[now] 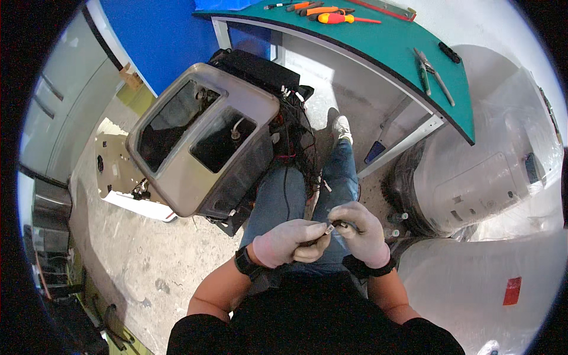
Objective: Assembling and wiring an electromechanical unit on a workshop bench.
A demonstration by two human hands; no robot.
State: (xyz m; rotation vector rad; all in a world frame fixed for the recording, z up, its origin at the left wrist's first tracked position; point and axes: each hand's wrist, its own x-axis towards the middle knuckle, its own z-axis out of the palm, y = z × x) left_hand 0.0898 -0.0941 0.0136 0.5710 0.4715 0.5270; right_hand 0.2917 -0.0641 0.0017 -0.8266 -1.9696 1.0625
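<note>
Both my hands wear whitish gloves and meet above my lap. My left hand (290, 241) is closed, its thumb and fingers pinching a small white connector (330, 228). My right hand (363, 233) is closed around a dark cable end (341, 223), with its fingertips beside the white connector. Whether the two pieces touch is too small to tell. Beyond my knees stands a machine housing (207, 142) with a beige-grey top and two openings. A tangle of black cables (296, 130) with white plugs hangs along its right side, close to my legs.
A green-topped workbench (378, 41) at the far right bears a red-and-yellow screwdriver (337, 19), pliers (435, 77) and orange-handled tools (313, 8). Plastic-wrapped white housings (467, 189) stand close on my right. A beige-and-white panel (127, 171) lies on the floor at left.
</note>
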